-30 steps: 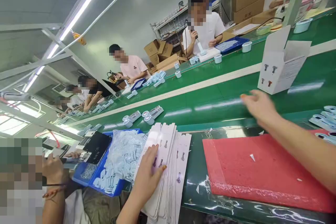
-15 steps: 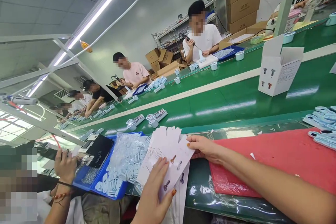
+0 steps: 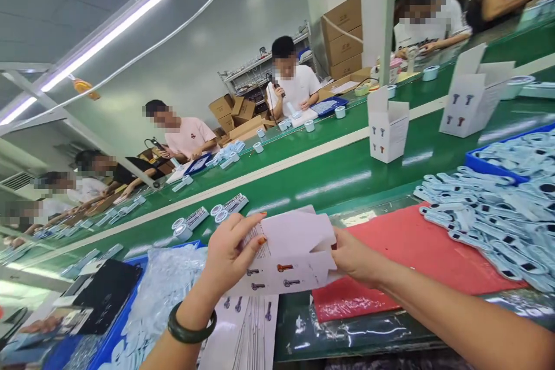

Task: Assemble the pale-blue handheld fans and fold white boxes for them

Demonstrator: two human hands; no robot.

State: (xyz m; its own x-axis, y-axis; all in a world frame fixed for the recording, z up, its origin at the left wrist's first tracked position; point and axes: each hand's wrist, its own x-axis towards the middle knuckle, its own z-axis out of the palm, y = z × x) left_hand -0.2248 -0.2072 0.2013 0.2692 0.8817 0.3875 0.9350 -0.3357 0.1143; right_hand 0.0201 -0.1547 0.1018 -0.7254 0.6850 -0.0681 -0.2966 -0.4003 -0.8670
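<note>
A white printed carton, partly folded and tilted, is held between both my hands above the bench edge. My left hand, with a dark bangle on its wrist, pinches the carton's left end between thumb and fingers. At the right end, my right hand grips the flaps; its fingertips are hidden behind the card. Below the carton lies a stack of flat printed cartons. A red sheet lies under and beside my right forearm.
Two upright white cartons stand on the green belt. Light-blue parts are heaped at the right. A blue tray with bagged parts is at the left. Several people work across the belt.
The carton has been lifted off the stack and turned level, its shape opening out. My left hand has moved from lying over it to gripping its left end. The view has swung right.
</note>
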